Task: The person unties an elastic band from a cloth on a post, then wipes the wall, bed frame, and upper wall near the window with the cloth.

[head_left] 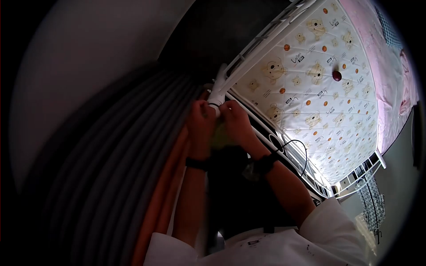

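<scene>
My left hand [201, 119] is closed in a pinch at the left side of a white metal bed post [217, 94]. On the post's other side my right hand [235, 119] is also closed, fingertips bent inward. A thin dark cord [214, 104] curves round the post between the two hands, and its ends disappear at the fingertips. Dim light hides exactly how the fingers hold it. Dark bands circle both wrists.
A dark grey curtain [115, 146] with an orange edge [165, 190] hangs close on the left. To the right, a bear-print mattress [306, 95] bears a dark red round object [337, 76]. A black cable [305, 153] loops near the white bed rail [262, 126]. Patterned fabric [372, 199] hangs lower right.
</scene>
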A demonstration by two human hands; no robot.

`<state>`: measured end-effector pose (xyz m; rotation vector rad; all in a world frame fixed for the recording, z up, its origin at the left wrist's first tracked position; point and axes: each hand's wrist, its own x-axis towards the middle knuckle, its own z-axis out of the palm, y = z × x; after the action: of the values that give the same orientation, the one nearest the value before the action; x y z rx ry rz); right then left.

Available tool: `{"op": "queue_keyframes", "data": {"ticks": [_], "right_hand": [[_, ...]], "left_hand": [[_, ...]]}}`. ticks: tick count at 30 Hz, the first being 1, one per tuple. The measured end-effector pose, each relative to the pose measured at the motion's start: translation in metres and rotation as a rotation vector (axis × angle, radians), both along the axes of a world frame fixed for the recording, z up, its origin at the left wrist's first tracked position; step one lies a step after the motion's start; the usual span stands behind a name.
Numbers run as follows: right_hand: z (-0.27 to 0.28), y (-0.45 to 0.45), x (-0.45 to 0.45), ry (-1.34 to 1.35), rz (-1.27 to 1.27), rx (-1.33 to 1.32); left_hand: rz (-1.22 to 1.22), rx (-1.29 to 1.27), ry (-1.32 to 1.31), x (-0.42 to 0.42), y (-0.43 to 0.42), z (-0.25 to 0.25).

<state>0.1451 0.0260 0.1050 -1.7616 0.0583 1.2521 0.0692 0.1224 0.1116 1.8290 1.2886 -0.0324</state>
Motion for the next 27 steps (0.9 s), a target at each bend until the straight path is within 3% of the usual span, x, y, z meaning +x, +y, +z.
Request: {"op": "queue_keyframes", "data": {"ticks": [10,12,13,16,19,21,27], "right_hand": [[0.002,-0.002,0.001,0.061,0.001,-0.029],[0.001,-0.006,-0.005,-0.205,0.166,0.025],[0.0,-0.005,-0.003,0.001,0.021,-0.054],[-0.005,-0.009,-0.009,0.03,0.005,-0.046],[-0.005,-0.011,0.001,-0.08,0.089,-0.126],[-0.008,-0.005,0.004,-0.318,0.13,0.0],[-0.012,0.005,0.002,-0.093,-0.119,0.016]], "left_hand": [[0.011,0.082,-0.048,-0.003,-0.011,0.0],[0.002,0.077,-0.039,-0.001,-0.011,0.0],[0.004,0.067,-0.029,-0.001,-0.01,0.002],[-0.031,0.099,-0.061,0.001,-0.011,0.008],[-0.051,0.102,-0.012,0.002,-0.011,0.006],[-0.06,0.098,-0.047,-0.001,-0.011,0.003],[-0.095,-0.007,-0.076,0.001,0.001,0.009]]}}
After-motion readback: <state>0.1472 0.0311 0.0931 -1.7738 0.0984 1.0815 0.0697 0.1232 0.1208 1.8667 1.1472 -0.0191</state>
